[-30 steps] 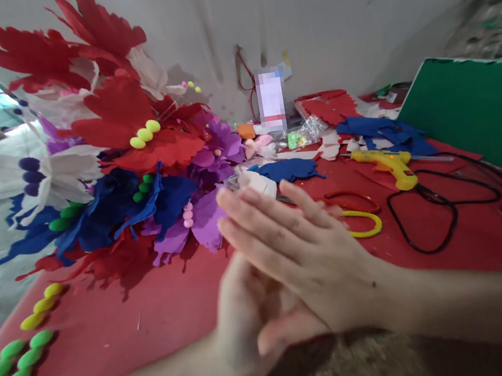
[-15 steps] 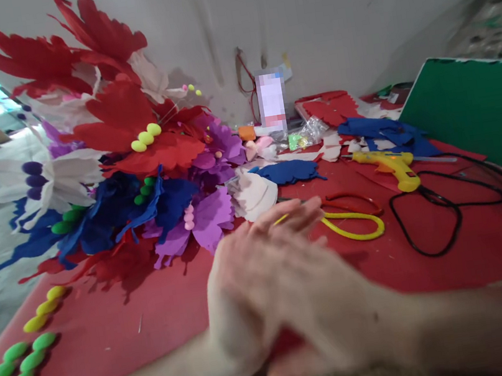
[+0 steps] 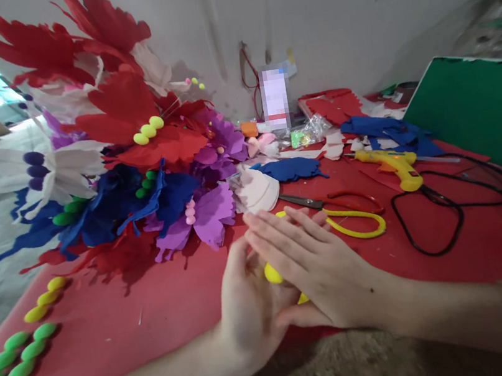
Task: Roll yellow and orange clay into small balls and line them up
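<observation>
As I look down through the head camera, the red tabletop (image 3: 174, 306) runs across the view, and I can't make out what lies in the dim patch beyond its near edge. On its left side rises a heap of cloth butterflies (image 3: 113, 117), probably parked there to stay out of the hands' way; its top is cut off, and the wings overlap too much for me to count. At the right stands a green panel (image 3: 479, 110), cropped by the frame.

Nearest me, the left hand (image 3: 244, 302) is cupped underneath, while the right hand (image 3: 307, 264) lies across it, fingers straight. Together they make one grip, closed over something small and yellow; I judge that palm against palm keeps it pressed and contained.

By the wall, a screen (image 3: 276, 97) is pixelated, so I can't read it. The yellow glue gun (image 3: 391, 164) and then the scissors (image 3: 310, 202) lie right of centre, seemingly kept within reach; the right hand hides part of the scissors. Two green bead rows (image 3: 34, 350) and a yellow bead row (image 3: 47, 297) rest at the left, apart, perhaps so they don't get knocked.

Smallest is the yellow piece (image 3: 272, 273) between the palms: a rounded bulge and a sliver show, but whether they join I can't tell.
</observation>
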Tool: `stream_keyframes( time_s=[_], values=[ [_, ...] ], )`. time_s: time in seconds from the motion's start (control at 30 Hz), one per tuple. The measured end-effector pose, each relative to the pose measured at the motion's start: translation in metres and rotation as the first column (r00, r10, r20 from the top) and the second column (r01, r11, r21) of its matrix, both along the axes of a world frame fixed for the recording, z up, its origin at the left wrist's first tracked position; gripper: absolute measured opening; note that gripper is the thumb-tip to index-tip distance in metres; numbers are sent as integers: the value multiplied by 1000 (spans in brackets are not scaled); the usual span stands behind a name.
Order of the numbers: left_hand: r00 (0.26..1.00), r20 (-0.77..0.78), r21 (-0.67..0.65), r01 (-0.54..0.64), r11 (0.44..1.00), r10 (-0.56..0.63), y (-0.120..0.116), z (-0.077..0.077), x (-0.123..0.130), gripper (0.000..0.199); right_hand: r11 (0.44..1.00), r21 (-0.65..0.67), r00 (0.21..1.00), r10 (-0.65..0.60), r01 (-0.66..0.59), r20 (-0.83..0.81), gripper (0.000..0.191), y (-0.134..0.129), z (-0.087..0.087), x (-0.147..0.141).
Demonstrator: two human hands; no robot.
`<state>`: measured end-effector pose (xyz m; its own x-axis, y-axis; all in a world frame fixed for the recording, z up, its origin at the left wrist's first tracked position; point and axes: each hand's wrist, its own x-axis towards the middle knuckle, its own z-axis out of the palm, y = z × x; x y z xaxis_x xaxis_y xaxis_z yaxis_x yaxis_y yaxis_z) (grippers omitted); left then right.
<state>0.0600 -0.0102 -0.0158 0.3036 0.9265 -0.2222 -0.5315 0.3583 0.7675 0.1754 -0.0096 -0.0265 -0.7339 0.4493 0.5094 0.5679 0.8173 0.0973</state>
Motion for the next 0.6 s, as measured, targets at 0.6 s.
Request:
stream_keyframes(
  time_s=[0.6],
  values=[
    [647, -745, 421, 268, 867, 162, 14, -21, -71, 15, 984, -172, 974, -75, 38, -215, 35, 5, -14, 13]
  ],
)
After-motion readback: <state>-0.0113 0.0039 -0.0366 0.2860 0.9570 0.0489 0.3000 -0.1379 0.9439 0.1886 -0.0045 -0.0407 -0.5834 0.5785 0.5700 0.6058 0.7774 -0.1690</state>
